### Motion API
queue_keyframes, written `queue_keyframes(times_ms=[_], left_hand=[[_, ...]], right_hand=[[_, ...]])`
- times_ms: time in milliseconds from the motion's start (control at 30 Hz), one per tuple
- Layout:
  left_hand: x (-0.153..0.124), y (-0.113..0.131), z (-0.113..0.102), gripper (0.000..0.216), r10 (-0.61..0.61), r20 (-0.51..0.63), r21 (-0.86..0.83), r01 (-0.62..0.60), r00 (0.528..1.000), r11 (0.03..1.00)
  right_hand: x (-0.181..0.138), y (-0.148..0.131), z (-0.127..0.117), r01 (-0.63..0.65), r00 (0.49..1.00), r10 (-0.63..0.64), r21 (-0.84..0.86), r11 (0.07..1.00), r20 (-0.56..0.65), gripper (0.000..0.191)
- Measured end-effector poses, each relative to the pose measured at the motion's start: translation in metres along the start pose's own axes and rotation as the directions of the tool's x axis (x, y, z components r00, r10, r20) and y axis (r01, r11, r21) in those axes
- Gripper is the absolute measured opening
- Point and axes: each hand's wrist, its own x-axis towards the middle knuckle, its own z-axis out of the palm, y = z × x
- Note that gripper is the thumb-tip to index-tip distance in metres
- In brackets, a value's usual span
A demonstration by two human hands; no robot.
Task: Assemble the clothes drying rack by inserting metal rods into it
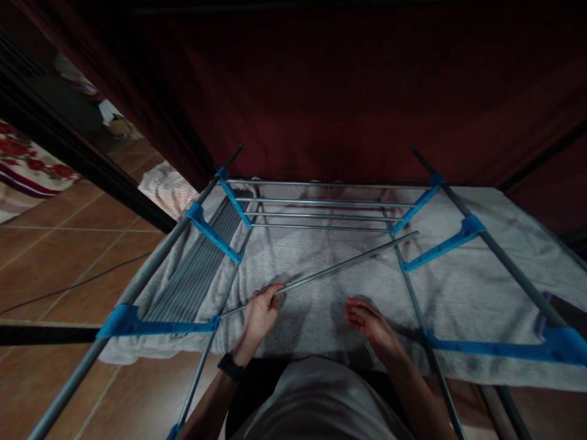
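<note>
My left hand (pixel 261 315) is closed around a thin grey metal rod (pixel 342 266). The rod runs at a slant, its left end near a blue plastic bracket (pixel 174 328) and its right end raised close to the right side of the rack. My right hand (pixel 367 321) is apart from the rod, above the cloth, with fingers stretched and nothing in them. Around both hands stands a drying-rack frame of grey tubes (pixel 151 275) and blue brackets. Several crossbars (pixel 316 215) span its far end between the brackets.
A light grey blanket (pixel 312 305) lies under the rack. A bundle of loose grey rods (pixel 197 269) rests on its left side. Dark red curtains (pixel 330 91) hang behind. Tiled floor (pixel 59 256) with a black cable (pixel 82 283) is at left, beyond a dark post.
</note>
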Motion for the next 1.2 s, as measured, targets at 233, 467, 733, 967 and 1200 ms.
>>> queue_keyframes(times_ms=[233,467,733,967,1200], left_hand=[[0.001,0.001,-0.012,0.040,0.033,0.062,0.093,-0.038,0.998,0.995],[0.002,0.002,-0.016,0.047,0.112,0.123,0.174,-0.132,0.986,0.976],[0.001,0.000,-0.012,0.051,0.173,0.202,0.249,-0.221,0.964,0.943],[0.002,-0.003,-0.010,0.050,0.186,0.222,0.205,-0.232,0.957,0.951],[0.006,-0.010,-0.018,0.028,0.138,0.108,0.207,-0.158,0.984,0.965]], right_hand=[[0.005,0.006,-0.010,0.104,0.993,-0.102,0.037,0.994,-0.058,0.050],[0.013,0.004,-0.027,0.190,0.971,-0.172,0.103,0.976,-0.165,0.049],[0.028,0.001,-0.047,0.246,0.948,-0.189,0.215,0.945,-0.255,0.035],[0.035,-0.007,-0.067,0.229,0.936,-0.132,0.280,0.932,-0.325,0.026],[0.036,-0.008,-0.074,0.229,0.922,-0.126,0.254,0.940,-0.367,0.018]])
